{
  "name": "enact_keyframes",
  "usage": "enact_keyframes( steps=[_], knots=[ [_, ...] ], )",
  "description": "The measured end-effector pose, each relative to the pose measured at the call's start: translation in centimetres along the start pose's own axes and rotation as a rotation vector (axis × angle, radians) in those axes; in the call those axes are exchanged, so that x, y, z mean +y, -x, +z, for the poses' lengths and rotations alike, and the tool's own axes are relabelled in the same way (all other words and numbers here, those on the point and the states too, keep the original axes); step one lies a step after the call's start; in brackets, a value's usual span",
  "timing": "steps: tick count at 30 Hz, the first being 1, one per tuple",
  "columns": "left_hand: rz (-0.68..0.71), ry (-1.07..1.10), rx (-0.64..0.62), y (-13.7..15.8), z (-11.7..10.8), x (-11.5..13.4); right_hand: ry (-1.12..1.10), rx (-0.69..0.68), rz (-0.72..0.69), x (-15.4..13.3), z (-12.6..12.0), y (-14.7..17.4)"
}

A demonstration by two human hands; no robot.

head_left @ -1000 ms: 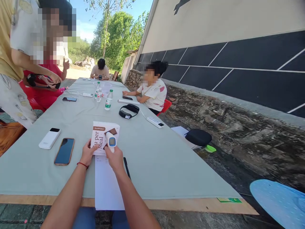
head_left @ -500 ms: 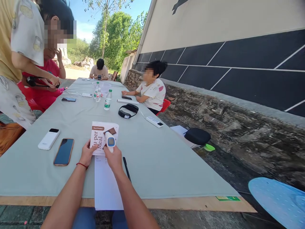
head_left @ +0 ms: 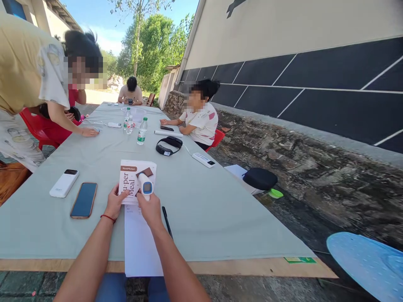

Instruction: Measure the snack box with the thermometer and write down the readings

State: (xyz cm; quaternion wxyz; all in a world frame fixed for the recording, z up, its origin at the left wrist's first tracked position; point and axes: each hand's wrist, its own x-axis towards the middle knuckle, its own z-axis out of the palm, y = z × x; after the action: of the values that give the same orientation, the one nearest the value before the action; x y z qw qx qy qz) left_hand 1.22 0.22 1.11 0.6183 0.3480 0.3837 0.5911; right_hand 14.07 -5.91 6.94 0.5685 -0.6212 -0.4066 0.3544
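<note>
My left hand (head_left: 115, 201) grips the lower left edge of a white box (head_left: 128, 183) printed "NutriMotion" and "Meal", its thumb across the front. Closed round the handle of a white infrared thermometer (head_left: 146, 184), my right hand (head_left: 150, 209) holds it against the right side of the box. The thermometer's blue-rimmed screen faces me. Under both hands lies a sheet of white paper (head_left: 140, 247) with a few small marks near its top, its lower end hanging past the table edge. A black pen (head_left: 167, 222) rests just right of the paper.
Left on the table (head_left: 220, 226) lie a phone (head_left: 83, 200) and a white power bank (head_left: 64, 183). Farther off are a black headset (head_left: 169, 146), another power bank (head_left: 203, 160) and water bottles (head_left: 142, 131). One person (head_left: 31, 71) leans over the left edge; others sit round the table.
The person at the left has bent lower, and a hand now rests at the table's left edge where a phone lay. My hands, the box and the thermometer have hardly moved.
</note>
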Motion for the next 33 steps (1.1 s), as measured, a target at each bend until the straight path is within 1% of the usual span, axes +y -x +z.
enact_keyframes(
  steps=[7, 19, 27, 33],
  knots=[
    [0.025, -0.027, -0.004, 0.4, 0.4, 0.3, -0.102, -0.04, 0.068, -0.5, -0.5, 0.5],
    [0.042, -0.045, -0.014, 0.8, 0.7, 0.6, -0.068, -0.016, 0.053, -1.2, -0.7, 0.9],
    [0.043, -0.047, -0.008, 0.7, 0.7, 0.5, -0.069, -0.008, 0.025, -1.0, -0.6, 0.7],
    [0.043, -0.053, -0.002, 0.6, 0.5, 0.3, -0.078, -0.016, 0.037, -1.0, -0.6, 0.7]
  ],
)
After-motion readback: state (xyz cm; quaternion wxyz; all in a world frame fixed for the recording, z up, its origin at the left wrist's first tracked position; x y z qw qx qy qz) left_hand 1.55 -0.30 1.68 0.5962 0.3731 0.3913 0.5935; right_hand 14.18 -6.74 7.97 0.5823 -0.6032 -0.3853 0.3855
